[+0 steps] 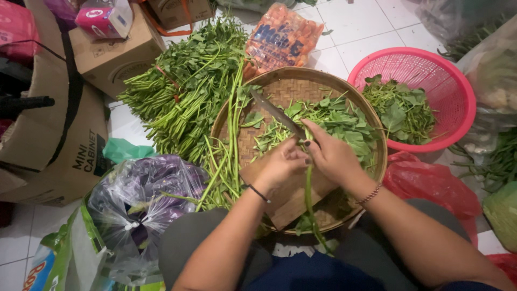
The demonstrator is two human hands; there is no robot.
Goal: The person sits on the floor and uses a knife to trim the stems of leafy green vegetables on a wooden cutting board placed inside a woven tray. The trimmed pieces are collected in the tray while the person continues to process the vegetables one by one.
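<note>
Right hand point(334, 156) grips the knife point(277, 114), left hand point(280, 166) pinches a stem point(309, 188) (mid-trim); next cut likely needs steady aim.

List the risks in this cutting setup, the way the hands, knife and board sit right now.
1. The right hand holds the knife close to the left hand, both on one green stem; a slip could nick a finger.
2. The wooden board lies tilted inside the round woven tray, which seems to rest on the lap, so it may shift under pressure.
3. Loose stems hang over the tray's edge and could slide to the floor.
</note>
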